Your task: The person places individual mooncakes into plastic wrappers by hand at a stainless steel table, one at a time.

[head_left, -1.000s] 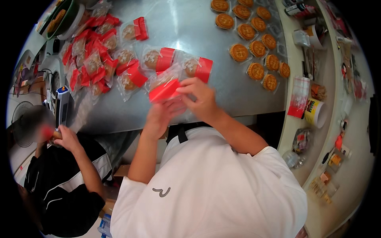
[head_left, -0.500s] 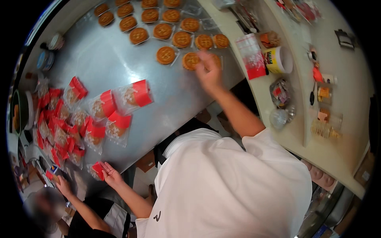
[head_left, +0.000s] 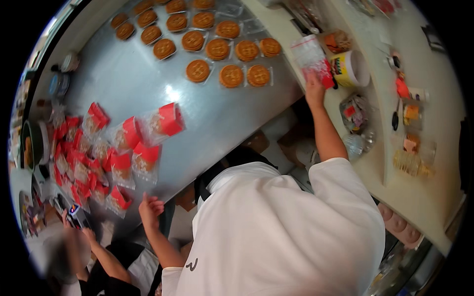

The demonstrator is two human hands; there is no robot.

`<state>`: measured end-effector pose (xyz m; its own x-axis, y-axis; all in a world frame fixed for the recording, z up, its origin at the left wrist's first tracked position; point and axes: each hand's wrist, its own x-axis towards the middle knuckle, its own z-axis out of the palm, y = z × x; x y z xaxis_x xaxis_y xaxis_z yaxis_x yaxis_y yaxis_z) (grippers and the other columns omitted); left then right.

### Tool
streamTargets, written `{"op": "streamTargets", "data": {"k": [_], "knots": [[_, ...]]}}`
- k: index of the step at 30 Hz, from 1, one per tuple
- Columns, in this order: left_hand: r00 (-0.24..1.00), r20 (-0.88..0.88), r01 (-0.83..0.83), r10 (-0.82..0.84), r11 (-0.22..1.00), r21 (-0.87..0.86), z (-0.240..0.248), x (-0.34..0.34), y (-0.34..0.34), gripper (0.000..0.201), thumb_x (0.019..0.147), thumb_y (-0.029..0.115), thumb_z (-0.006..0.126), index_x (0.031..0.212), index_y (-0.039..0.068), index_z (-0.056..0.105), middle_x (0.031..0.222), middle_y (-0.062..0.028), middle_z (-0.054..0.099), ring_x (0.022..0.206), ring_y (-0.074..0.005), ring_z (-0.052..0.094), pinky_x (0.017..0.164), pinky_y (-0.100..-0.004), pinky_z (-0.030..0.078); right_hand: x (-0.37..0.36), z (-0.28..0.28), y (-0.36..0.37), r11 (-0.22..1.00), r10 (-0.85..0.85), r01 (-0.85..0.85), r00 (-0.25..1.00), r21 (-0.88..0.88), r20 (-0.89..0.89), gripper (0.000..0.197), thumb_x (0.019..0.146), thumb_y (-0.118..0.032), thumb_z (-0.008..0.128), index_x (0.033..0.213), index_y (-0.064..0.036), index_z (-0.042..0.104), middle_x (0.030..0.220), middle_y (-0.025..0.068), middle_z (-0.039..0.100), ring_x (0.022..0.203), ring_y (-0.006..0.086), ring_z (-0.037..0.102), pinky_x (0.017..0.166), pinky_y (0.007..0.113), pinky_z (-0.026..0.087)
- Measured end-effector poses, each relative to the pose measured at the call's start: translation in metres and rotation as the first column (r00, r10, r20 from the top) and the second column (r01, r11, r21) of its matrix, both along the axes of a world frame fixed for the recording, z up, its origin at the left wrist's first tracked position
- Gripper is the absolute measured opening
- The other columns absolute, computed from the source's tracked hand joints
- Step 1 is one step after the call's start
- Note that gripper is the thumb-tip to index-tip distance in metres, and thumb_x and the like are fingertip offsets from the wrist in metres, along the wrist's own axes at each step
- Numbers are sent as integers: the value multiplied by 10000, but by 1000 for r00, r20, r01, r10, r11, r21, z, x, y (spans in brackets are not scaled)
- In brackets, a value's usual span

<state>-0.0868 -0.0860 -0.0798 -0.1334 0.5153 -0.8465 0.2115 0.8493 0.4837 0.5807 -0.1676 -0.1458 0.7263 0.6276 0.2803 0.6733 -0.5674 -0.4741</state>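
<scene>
My right hand (head_left: pixel 314 91) reaches onto the side counter, its fingers closed at the lower edge of the red-and-clear plastic bags (head_left: pixel 311 54). My left hand (head_left: pixel 151 209) is held near the table's front edge, empty, with fingers loosely bent and apart. Just left of it lies a bagged mooncake (head_left: pixel 118 201) with a red band. More bagged mooncakes (head_left: pixel 131 133) lie spread and heaped on the left of the metal table (head_left: pixel 217 118). At the far side, round golden-brown mooncakes (head_left: pixel 231 76) sit in clear trays in rows.
A white-and-yellow tub (head_left: pixel 350 69), a filled clear bag (head_left: pixel 353 112) and small bottles (head_left: pixel 407 163) stand on the right-hand counter (head_left: pixel 370 167). At lower left a co-worker's hand (head_left: pixel 89 234) is beside a small boxy device (head_left: pixel 77 213). A green basin (head_left: pixel 30 143) is at far left.
My right hand has moved from the near row of mooncakes across to the bags on the counter. My left hand has let go of the bagged mooncake, which lies on the table, and drawn rightward.
</scene>
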Motion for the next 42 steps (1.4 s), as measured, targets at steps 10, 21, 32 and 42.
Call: {"op": "streamTargets", "data": {"k": [10, 21, 32, 42], "knots": [[690, 654, -99, -308, 855, 508, 52, 231, 33, 390, 925, 254, 515, 1209, -9, 465, 1244, -141, 516, 1097, -175, 525, 887, -278, 443, -251, 128, 90, 833, 540, -365, 704, 417, -461, 151, 836, -70, 594, 982, -34, 607, 939, 73, 612, 842, 162, 574, 764, 279, 468], [567, 747, -638, 348, 759, 130, 39, 149, 85, 191, 928, 124, 487, 1059, -7, 533, 1017, -99, 624, 896, -188, 633, 762, -342, 538, -247, 38, 182, 844, 510, -482, 856, -237, 77, 725, 798, -277, 644, 1356, 11, 282, 1393, 247, 277, 1317, 381, 239, 1080, 467, 213], [542, 743, -714, 394, 681, 159, 37, 136, 103, 219, 930, 158, 504, 1075, -5, 523, 1047, -102, 612, 914, -196, 630, 773, -363, 542, -278, 24, 207, 768, 611, -620, 784, -160, -110, 937, 675, -370, 751, 1377, -15, 242, 1413, 252, 221, 1323, 394, 193, 1090, 455, 192], [514, 768, -726, 383, 670, 152, 53, 151, 96, 230, 925, 153, 511, 1088, -10, 513, 1062, -113, 604, 964, -213, 615, 813, -377, 538, -272, 16, 231, 787, 615, -597, 778, 154, -127, 804, 653, -234, 748, 1311, -37, 331, 1187, 165, 408, 1117, 334, 395, 967, 402, 354]]}}
